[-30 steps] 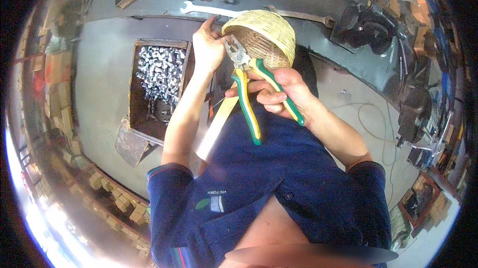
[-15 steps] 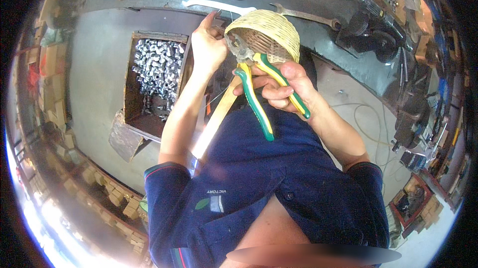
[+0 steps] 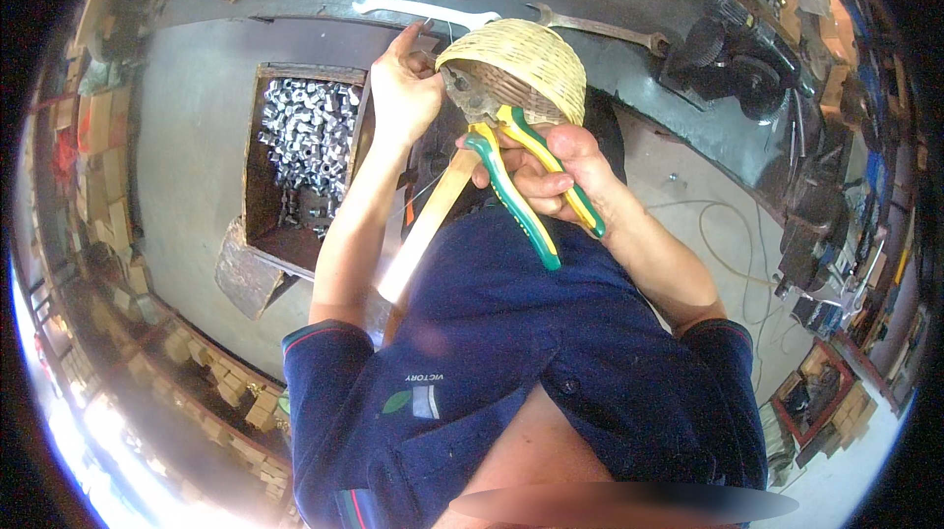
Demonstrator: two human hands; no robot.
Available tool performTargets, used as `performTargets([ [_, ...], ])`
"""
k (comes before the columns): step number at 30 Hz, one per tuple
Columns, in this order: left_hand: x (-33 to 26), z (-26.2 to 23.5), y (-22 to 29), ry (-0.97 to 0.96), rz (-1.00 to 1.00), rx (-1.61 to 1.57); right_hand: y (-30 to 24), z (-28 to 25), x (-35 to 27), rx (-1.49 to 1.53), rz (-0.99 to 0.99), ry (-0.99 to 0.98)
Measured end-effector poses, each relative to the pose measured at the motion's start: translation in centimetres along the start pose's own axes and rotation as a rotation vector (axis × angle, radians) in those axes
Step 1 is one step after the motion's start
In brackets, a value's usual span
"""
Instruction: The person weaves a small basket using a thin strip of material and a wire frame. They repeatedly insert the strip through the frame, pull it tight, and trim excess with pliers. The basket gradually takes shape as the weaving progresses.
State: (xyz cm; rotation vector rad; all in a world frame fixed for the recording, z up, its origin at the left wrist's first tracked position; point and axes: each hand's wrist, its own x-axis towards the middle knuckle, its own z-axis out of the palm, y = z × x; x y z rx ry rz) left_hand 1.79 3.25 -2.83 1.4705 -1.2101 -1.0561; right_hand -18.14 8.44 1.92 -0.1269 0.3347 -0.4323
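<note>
My right hand [image 3: 556, 170] is wrapped tight round the green-and-yellow handles of the pliers [image 3: 511, 160]. Their long axis runs from near right up to far left, nose pointing into the rim of the woven basket [image 3: 516, 62] in front of my chest. My left hand [image 3: 403, 87] rests against the basket's left edge, fingers partly spread, near the wooden box of metal fittings [image 3: 305, 136]

Right hand [image 3: 551, 170] holds pliers [image 3: 511, 170] at a woven basket [image 3: 521, 62]; left hand [image 3: 403, 87] steadies it.

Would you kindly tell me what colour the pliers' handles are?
The pliers have green and yellow handles, gripped in the right hand; the head view shows them.
</note>
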Motion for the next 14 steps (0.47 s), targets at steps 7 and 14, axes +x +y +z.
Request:
performTargets([
  [7,-0.25,0.17,0.69,0.003,0.025,0.096,0.01,-0.18,-0.14,-0.048,-0.006,0.018],
  [14,-0.23,0.14,0.3,-0.034,0.063,0.009,0.62,-0.7,0.16,-0.257,-0.051,0.151],
])
